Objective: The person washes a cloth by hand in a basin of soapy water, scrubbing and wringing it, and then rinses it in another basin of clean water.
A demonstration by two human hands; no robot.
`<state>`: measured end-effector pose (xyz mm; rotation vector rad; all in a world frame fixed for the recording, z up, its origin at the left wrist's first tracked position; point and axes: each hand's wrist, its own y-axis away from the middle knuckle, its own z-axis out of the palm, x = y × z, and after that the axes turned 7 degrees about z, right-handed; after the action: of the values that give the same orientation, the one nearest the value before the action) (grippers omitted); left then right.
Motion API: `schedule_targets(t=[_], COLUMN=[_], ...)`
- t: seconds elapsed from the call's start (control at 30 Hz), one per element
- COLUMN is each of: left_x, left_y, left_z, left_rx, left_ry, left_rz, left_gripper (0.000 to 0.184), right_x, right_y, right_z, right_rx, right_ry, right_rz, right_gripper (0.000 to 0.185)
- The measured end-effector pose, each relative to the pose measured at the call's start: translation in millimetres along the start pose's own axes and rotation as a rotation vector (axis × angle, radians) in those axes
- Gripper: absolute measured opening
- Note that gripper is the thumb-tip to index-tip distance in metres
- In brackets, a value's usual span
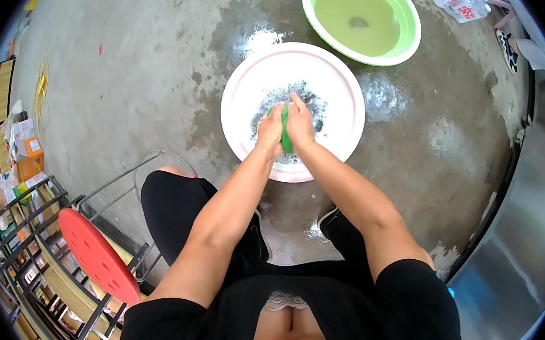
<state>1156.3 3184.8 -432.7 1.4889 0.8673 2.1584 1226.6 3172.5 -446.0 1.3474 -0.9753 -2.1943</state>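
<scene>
A wide, round white plastic basin with a pale pink rim (228, 101) sits on the wet grey concrete floor (433, 106) in front of the person's feet. Inside it lies white foam with dark, greyish speckled patches (269, 98) around the middle.

Over this basin, the left hand (269, 131) and the right hand (299, 126) come together, palms facing, squeezing a bright green piece of soft-looking material (286, 135) between them. Most of the green piece is covered, so I cannot tell whether it is a cloth or a sponge. The left hand looks wet and sudsy.

Just beyond, slightly to the right, stands a light green round plastic basin (410, 43), its far edge cut off by the frame. It holds murky, yellowish-green water (338, 14) with a dark round patch near the centre; what that patch is cannot be made out.

Farther right, near the top corner, are clear plastic bottles with red-and-white labelling (460, 5).
</scene>
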Motion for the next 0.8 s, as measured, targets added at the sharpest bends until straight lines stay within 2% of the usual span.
schedule_targets(t=[0.07,0.1,0.13,0.2,0.23,0.27,0.33,0.37,0.43,0.47,0.5,0.53,0.57,0.6,0.67,0.7,0.73,0.8], left_x=[-6.5,-9.2,-5.5,13.0,14.7,14.4,16.2,18.5,27.5,29.3,23.6,21.6,19.6,17.5,24.5,23.2,21.1,18.7], left_y=[-23.2,-31.3,-24.0,4.1,7.2,6.8,5.3,3.9,-1.9,-3.0,-4.9,-5.5,-6.1,-4.7,2.0,1.2,1.4,1.0], left_z=[-21.6,-29.2,-24.5,-3.9,1.9,4.4,6.6,3.8,-6.6,-9.0,-7.1,-5.4,-4.7,-4.9,0.7,-0.1,-0.5,-0.2], left_rx=[-0.061,-0.053,-0.048,-0.072,-0.1,-0.105,-0.02,-0.017,-0.143,-0.204,-0.115,-0.114,-0.125,-0.135,-0.134,-0.13,-0.122,-0.093], left_ry=[-0.147,0.097,0.101,-0.245,-0.297,-0.303,0.025,0.029,0.201,0.287,0.254,0.255,0.163,0.067,0.008,-0.051,-0.108,-0.202], left_rz=[0.064,-0.049,-0.05,0.049,0.04,0.043,-0.105,-0.102,-0.215,-0.273,-0.268,-0.265,-0.211,-0.162,-0.131,-0.079,-0.026,-0.046], left_gripper=[0.032,0.031,0.031,0.04,0.039,0.039,0.04,0.04,0.042,0.043,0.042,0.042,0.041,0.04,0.036,0.034,0.033,0.032], right_x=[22.0,21.0,17.7,5.6,-15.2,-20.0,-22.8,-17.1,-5.1,-2.3,0.9,-1.5,-2.8,-2.3,-6.6,-7.9,-12.1,-24.4], right_y=[17.6,16.9,13.5,6.9,5.2,-0.9,10.8,22.8,42.6,40.3,34.2,29.1,25.1,23.2,23.5,22.1,21.1,10.3], right_z=[34.8,33.2,30.0,20.6,4.5,-5.8,-3.1,1.7,11.7,9.1,4.6,1.5,-2.4,-3.8,-3.3,0.2,-1.3,-3.2], right_rx=[0.49,0.483,0.452,0.397,0.212,0.102,0.224,0.22,0.254,0.247,0.211,0.178,0.173,0.176,0.123,0.183,0.182,0.151], right_ry=[0.693,0.701,0.609,0.415,-0.048,-0.153,0.269,0.273,1.115,1.119,0.975,0.831,0.884,0.881,0.737,0.667,0.67,0.713], right_rz=[-0.372,-0.371,-0.331,-0.247,-0.026,-0.042,-0.333,-0.333,-1.138,-1.136,-1.079,-1.023,-1.114,-1.111,-0.851,-0.681,-0.679,-0.404], right_gripper=[0.047,0.047,0.044,0.037,0.034,0.032,0.032,0.032,0.037,0.037,0.041,0.045,0.039,0.039,0.031,0.025,0.025,0.024])
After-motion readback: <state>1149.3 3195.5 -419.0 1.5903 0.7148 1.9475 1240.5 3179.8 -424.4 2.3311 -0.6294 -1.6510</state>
